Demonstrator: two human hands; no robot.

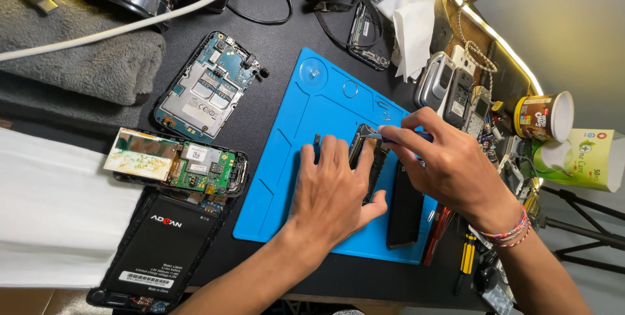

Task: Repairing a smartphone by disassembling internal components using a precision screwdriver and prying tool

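Steadying a small dark phone (362, 149) on the blue work mat (286, 178), I have my left hand (332, 191) laid flat over it, fingers spread and pressing down, thumb tucked along its lower side. My right hand (443, 158) is closed in a pinch around a thin blue-handled tool (397, 136), whose tip meets the top edge of the phone.

The phone sits near the middle of the mat, tilted up on one long edge. It looks like a thin black slab with a shiny rim, mostly hidden under my fingers. I judge it light and stiff, but fragile at its seams and likely slick on the smooth faces, so the safest hold is by the long edges, not the flat sides.

Just right of the phone on the mat lies a black flat panel (405, 207). Left of the mat, on the dark table (273, 80), are an opened phone with a blue circuit board (205, 87), another with a green board (195, 165), and below that a black battery (159, 240) in its shell. A grey towel (78, 61) lies farther left, with a white cable (130, 25) across it. Beyond the mat's far corner are a white tissue (410, 25) and several old handsets (452, 90). Well right of the mat stands a paper cup (543, 116).
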